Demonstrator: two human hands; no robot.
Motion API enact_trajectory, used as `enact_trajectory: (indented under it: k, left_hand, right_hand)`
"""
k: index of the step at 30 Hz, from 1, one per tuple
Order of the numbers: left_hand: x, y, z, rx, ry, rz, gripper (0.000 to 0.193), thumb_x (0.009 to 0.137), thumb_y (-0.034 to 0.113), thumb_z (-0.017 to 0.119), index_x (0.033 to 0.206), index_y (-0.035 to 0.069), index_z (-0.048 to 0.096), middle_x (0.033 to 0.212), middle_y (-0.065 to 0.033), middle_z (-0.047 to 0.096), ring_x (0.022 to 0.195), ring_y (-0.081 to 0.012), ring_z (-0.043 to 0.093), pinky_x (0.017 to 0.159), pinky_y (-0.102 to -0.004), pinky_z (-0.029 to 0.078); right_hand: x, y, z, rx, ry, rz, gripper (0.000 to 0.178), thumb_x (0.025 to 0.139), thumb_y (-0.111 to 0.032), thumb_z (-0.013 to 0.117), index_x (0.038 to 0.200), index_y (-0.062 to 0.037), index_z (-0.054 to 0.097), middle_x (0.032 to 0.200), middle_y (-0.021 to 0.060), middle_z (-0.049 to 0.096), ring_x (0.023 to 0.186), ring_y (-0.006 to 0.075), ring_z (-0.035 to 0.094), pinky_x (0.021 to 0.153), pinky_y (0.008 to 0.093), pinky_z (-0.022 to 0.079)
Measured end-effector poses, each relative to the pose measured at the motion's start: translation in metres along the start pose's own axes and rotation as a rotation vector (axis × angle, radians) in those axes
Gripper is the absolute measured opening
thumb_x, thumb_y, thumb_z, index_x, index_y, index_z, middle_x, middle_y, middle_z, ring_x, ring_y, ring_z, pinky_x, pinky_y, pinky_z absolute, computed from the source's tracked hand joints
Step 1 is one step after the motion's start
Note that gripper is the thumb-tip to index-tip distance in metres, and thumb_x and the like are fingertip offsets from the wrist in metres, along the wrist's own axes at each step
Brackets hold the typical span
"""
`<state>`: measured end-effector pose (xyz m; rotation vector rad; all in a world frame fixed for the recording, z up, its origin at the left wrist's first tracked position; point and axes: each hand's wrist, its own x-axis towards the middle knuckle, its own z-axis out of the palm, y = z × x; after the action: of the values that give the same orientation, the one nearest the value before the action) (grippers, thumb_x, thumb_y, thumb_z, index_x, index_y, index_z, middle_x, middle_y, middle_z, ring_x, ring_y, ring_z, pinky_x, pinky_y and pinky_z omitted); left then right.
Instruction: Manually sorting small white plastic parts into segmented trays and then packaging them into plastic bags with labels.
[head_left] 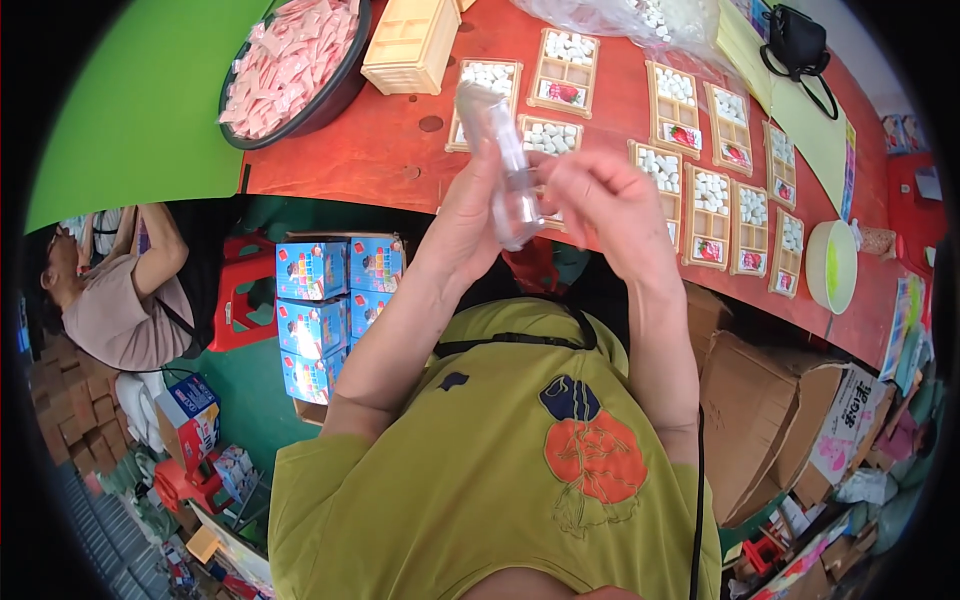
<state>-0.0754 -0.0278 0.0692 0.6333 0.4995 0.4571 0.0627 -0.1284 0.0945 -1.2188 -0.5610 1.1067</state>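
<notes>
Both my hands are raised over the edge of a red table [400,130]. My left hand [465,215] and my right hand [605,205] together hold a clear plastic sleeve [505,165] that stands nearly upright between them. Just beyond my hands lie several small tan trays with white pellets and a red picture card, such as one tray [565,70] at the back and another tray [708,220] to the right.
A dark bowl of pink sachets [295,65] and a stack of empty tan trays [412,42] sit at the left. A pale green bowl [832,265] stands right. Blue cartons [325,310], a red stool [240,290] and a seated person [120,290] are below left; cardboard boxes [770,420] right.
</notes>
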Motion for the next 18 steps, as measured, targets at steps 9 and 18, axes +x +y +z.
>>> enact_trajectory:
  k: [9,18]
  left_hand:
    - [0.020,-0.024,0.009,0.132,-0.274,-0.082,0.087,0.090,0.073,0.049,0.137,-0.001,0.049,0.124,-0.0145,0.062,0.109,-0.0241,0.066,0.087,-0.0354,0.059]
    - [0.018,-0.034,0.036,0.064,-0.195,-0.103,0.075,0.087,0.065,0.066,0.118,-0.002,0.060,0.090,-0.0106,0.066,0.070,-0.0139,0.066,0.051,-0.0231,0.053]
  right_hand:
    - [-0.019,0.004,-0.026,0.162,-0.193,0.261,0.009,0.091,-0.007,0.072,0.096,0.0010,0.072,0.074,0.0078,0.067,0.042,0.0047,0.045,0.036,0.0182,0.030]
    - [-0.037,0.015,-0.038,0.274,-0.145,0.226,0.012,0.096,-0.009,0.067,0.099,0.0012,0.071,0.078,0.0086,0.068,0.045,0.0065,0.047,0.038,0.0189,0.032]
